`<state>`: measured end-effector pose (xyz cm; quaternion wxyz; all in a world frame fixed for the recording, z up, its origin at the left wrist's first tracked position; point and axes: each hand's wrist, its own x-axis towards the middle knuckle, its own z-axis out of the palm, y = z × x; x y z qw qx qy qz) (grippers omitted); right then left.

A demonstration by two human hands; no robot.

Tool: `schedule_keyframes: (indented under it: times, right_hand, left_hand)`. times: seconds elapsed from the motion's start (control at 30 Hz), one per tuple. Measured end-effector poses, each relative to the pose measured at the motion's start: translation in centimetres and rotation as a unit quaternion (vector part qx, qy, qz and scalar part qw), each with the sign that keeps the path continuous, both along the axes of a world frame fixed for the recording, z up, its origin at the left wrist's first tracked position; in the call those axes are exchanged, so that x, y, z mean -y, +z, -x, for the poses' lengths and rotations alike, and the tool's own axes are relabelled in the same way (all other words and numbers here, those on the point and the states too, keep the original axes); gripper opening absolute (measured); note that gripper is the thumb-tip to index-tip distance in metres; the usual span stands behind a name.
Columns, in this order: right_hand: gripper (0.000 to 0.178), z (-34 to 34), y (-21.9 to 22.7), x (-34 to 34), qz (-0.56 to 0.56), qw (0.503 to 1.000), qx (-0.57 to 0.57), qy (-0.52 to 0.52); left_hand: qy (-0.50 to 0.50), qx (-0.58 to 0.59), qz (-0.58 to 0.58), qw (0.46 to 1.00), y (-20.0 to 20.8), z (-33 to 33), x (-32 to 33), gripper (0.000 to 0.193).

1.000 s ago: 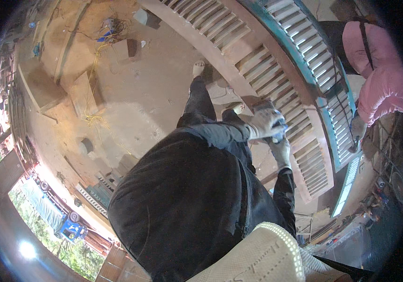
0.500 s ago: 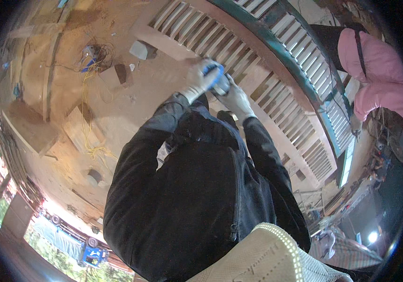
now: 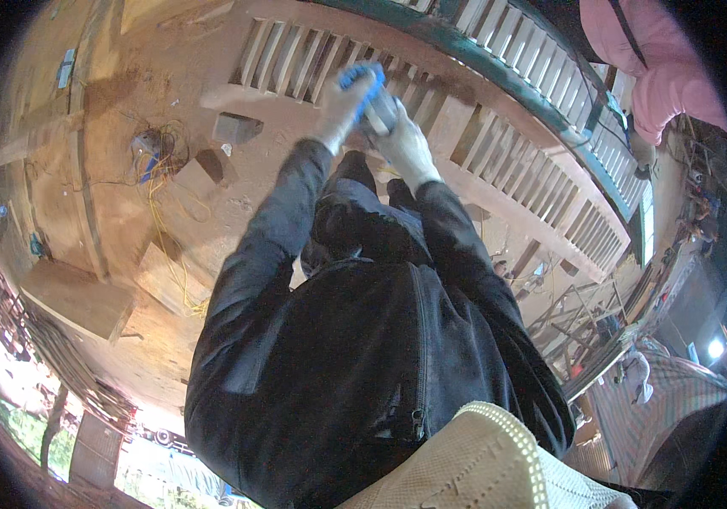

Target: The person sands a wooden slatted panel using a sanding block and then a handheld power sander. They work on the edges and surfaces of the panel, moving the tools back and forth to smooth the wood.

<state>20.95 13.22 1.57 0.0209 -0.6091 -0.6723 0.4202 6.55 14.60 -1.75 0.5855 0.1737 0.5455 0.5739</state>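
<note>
Out in front of my body, both hands are closed around a small blue and grey object whose kind I cannot make out. Its blue part (image 3: 363,73) lies at the fingers of my left hand (image 3: 338,110), and its grey part (image 3: 380,112) sits against my right hand (image 3: 407,146). Motion blur and my fingers hide much of it. Beneath and beyond my hands stretches a long pale wooden panel with slats (image 3: 507,157). Whether the object touches the panel cannot be told.
Beyond the panel runs a green-framed rack with pale slats (image 3: 507,42). A person in pink clothing (image 3: 677,85) is at the far right. On the brown floor lie a grey block (image 3: 234,128), a yellow cord (image 3: 160,225), boards (image 3: 79,297) and a blue-handled item (image 3: 150,165).
My view has turned, so the surroundings appear shifted. Both hands, still together on the blue and grey object, are a little higher and farther left in the picture.
</note>
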Motion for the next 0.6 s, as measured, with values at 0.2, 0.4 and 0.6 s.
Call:
schedule_keyframes:
  times: [0.2, 0.4, 0.6]
  right_hand:
    - [0.073, -3.1, -0.9, 5.1, 0.014, 0.998, 0.018, -0.05]
    - [0.055, 0.0, -2.0, -5.2, -0.027, 0.994, -0.045, -0.097]
    - [0.047, 1.8, -2.8, -12.7, -0.002, 0.999, -0.017, -0.05]
  left_hand:
    - [-0.039, -0.095, -0.029, 0.994, -3.3, -3.6, 4.9, 0.02]
    - [-0.131, -0.1, -0.026, 0.986, -4.6, 0.4, -7.7, 0.036]
    - [-0.099, -0.108, -0.092, 0.985, -4.6, 2.7, -16.8, 0.025]
